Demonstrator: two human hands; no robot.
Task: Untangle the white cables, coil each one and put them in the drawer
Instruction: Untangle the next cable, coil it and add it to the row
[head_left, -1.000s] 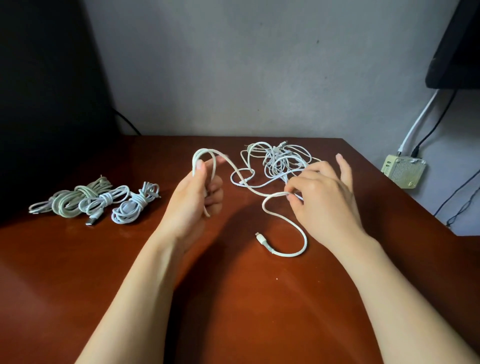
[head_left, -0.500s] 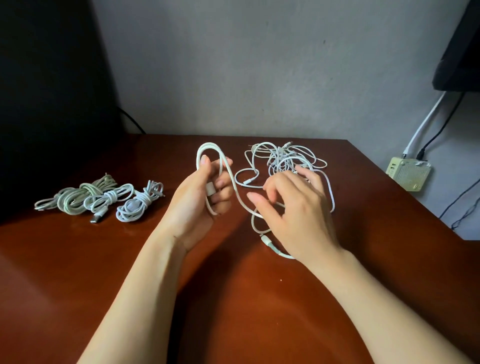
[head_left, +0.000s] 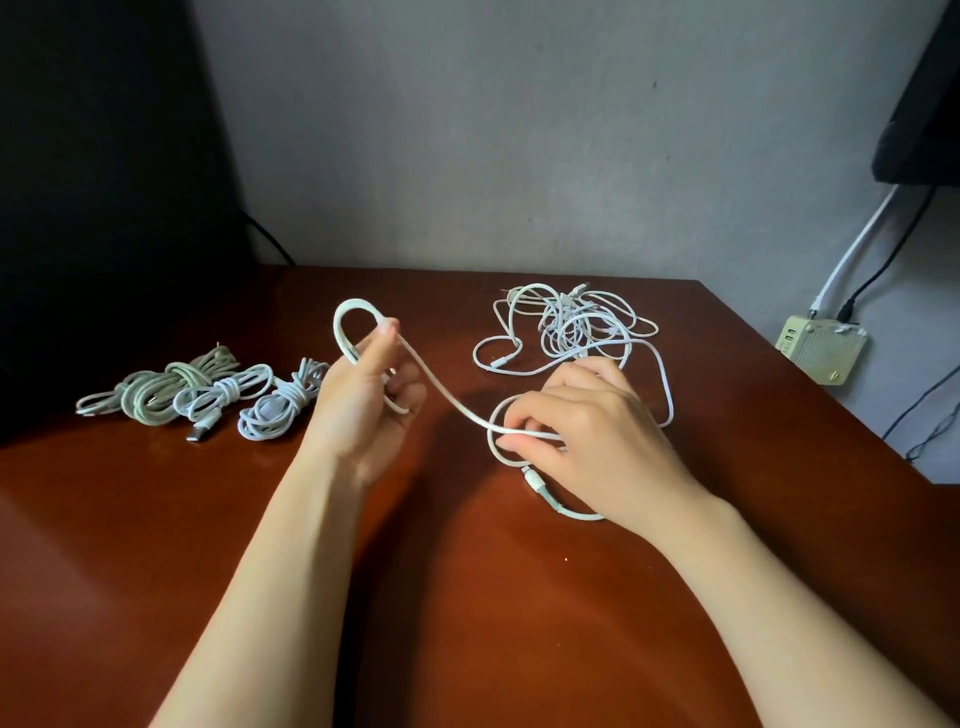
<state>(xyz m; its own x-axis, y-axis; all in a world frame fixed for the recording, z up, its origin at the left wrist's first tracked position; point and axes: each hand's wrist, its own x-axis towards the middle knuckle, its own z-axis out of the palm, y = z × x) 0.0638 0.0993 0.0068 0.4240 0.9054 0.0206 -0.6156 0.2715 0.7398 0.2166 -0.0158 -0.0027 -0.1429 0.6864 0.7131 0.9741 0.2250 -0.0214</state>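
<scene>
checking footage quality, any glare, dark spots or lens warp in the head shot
Head view: soft glare on the glossy reddish-brown wooden table; left background nearly black; left hand and right hand cast shadows; wide-angle stretch near frame edges; thin white cable looks sharp.

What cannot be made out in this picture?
Head view only:
- Drawer: nowhere in the frame.
- Cable: the right hand pinching it hides part of its loop.
- Tangled pile: strands overlap, so the number of cables is unclear.
- Black object: cut off by the top right edge.
</scene>
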